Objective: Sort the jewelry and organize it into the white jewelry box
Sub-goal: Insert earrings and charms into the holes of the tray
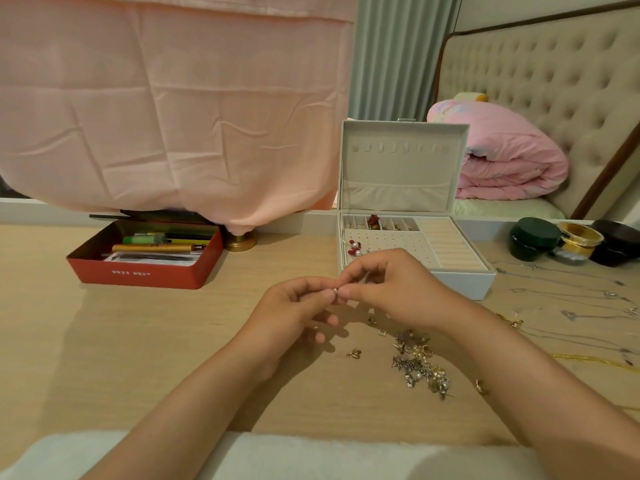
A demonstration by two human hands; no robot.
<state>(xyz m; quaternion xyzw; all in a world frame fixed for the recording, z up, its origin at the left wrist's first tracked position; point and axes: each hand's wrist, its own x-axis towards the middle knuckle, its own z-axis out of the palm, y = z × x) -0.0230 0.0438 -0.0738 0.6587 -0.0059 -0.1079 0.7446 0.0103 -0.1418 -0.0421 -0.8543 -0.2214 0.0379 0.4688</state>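
From the head view, both hands are up over the wooden table (pixel 173 341), just in front of the white jewelry box (pixel 464 284). The left hand (pixel 298 306) and the right hand (pixel 398 289) meet fingertip to fingertip, each pinching a tiny silver piece (pixel 335 289). It could be a stud earring or its backing, but it is too small to tell. The box stands open with its lid upright, and the sorting has barely started. A few red and pearl earrings (pixel 354 247) sit on the perforated panel at its left, and a red item (pixel 373 220) is in one of the back compartments. The ring rolls (pixel 450 247) on the right look unfilled. Plenty is left: a tangled heap of jewelry (pixel 420 365) lies on the table under the right forearm, a small gold piece (pixel 354 353) lies loose beside it, and a gold ring (pixel 481 386) lies near the right arm. Thin chains (pixel 571 306) are spread out right of the box. I judge this an early stage, with one small item in hand and most still to place.
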